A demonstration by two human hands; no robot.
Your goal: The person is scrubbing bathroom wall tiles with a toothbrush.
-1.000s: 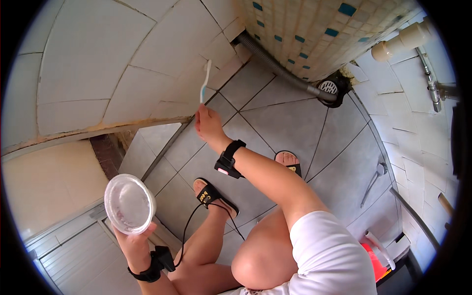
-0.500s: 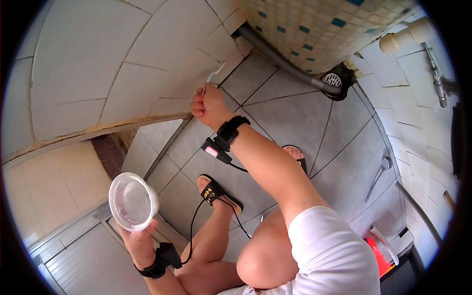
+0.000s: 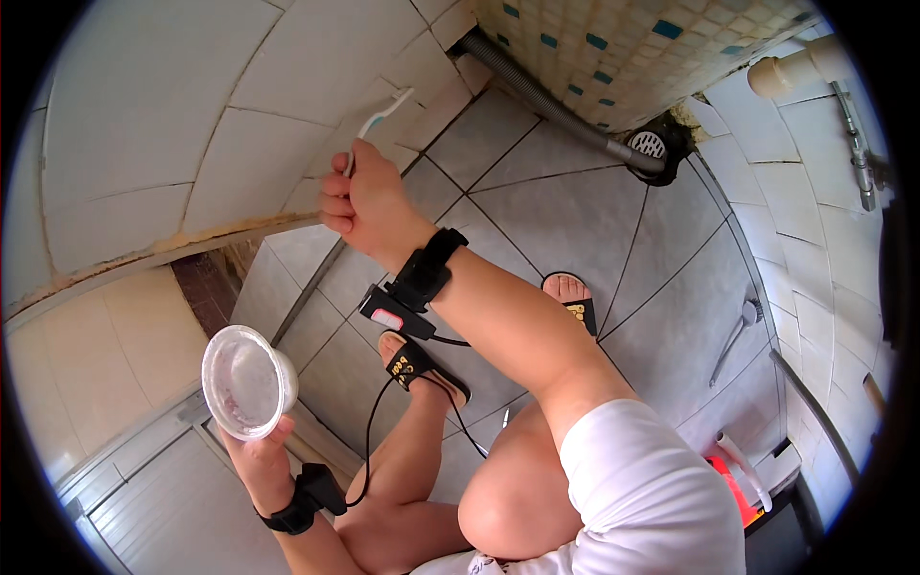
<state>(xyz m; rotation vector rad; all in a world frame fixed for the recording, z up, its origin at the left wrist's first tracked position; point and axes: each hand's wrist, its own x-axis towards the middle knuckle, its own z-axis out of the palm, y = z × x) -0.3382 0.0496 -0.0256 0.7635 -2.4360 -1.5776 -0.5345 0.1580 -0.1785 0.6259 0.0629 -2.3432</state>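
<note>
My left hand (image 3: 261,468) is closed around the lower side of a round white plastic tub (image 3: 247,385), tilted so that its inside shows; a pale residue clings to its inner surface. In my right hand (image 3: 369,203), the fingers are curled round the handle of a white toothbrush (image 3: 376,119) with a teal part near its head. The toothbrush head is up against or just in front of the white wall tiles (image 3: 307,77); whether it touches them I cannot tell. A black strap with a small box sits on each wrist.
Grey floor tiles (image 3: 565,220) lie under my sandalled feet. A grey corrugated hose (image 3: 546,103) runs to a round floor drain (image 3: 649,146). To the right lies a grey long-handled brush (image 3: 734,343). A black cable (image 3: 372,431) hangs between my wrists, over one leg.
My right hand has moved left and a little nearer, up along the tiled wall, with the toothbrush. The tub in my left hand has shifted slightly left and away.
</note>
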